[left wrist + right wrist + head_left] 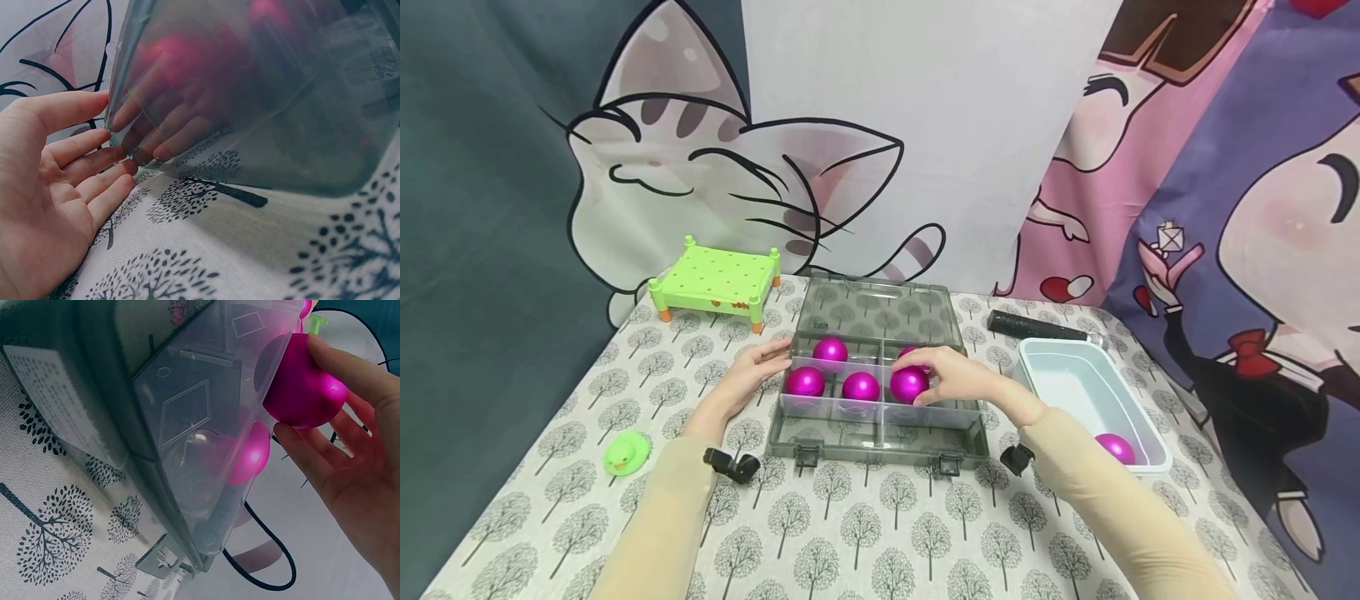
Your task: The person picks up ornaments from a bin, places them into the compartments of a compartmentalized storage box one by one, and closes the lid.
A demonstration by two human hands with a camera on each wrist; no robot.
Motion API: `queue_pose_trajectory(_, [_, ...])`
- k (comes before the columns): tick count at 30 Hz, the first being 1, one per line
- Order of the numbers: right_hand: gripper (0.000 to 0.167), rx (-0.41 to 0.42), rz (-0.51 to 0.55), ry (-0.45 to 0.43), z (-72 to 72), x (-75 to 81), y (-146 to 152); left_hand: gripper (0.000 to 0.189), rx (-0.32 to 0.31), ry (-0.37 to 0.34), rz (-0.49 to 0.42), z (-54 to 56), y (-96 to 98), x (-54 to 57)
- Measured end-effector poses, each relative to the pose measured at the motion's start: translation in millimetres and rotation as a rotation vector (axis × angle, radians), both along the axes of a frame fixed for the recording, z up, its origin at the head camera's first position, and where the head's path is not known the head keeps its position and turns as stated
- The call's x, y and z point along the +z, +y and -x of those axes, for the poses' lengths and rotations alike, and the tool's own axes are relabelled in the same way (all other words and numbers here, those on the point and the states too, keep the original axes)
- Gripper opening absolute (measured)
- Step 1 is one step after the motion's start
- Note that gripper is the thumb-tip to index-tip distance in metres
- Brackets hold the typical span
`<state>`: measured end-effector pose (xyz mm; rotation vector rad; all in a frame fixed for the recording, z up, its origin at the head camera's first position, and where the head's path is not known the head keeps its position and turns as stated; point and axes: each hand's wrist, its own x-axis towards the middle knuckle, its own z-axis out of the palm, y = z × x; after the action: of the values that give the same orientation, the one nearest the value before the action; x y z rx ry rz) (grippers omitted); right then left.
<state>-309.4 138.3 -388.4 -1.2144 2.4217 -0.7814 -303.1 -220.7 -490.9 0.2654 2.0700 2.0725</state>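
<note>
A grey see-through divider box (917, 452) lies with its lid (880, 308) folded back. My right hand (961, 375) grips a shiny magenta ball (908, 386) between thumb and fingers, over the middle right compartment. In the right wrist view that ball (305, 390) shows at the divider's top edge. Another magenta ball is partly hidden behind it in the back right compartment. One ball (831, 348) sits back left, and two more, a left one (805, 382) and a right one (861, 387), sit middle left. My left hand (743, 382) touches the box's left side with extended fingers.
To the right stands a pale blue bin (1060, 379) with a magenta ball (1115, 448) inside. Behind it lies a black-handled object (1033, 325). A green toy bed (718, 275) stands back left, and a green rubber duck (626, 453) sits at the left.
</note>
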Motion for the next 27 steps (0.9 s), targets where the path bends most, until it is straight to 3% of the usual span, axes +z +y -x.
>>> queue_pose_trajectory(12, [0.065, 0.054, -0.051, 0.065, 0.2, 3.3, -4.7, 0.062, -0.008, 0.004, -0.001, -0.3, -0.4, 0.0])
queue_pose_trajectory(19, [0.064, 0.072, -0.058, 0.047, 1.3, 0.6, -3.4, 0.062, -0.004, 0.001, -0.008, -0.6, 1.0, 0.8])
queue_pose_trajectory(27, [0.053, 0.027, -0.02, 0.044, 2.7, 3.4, 0.8, 0.061, -0.004, -0.001, -0.013, 1.0, 0.2, 0.1])
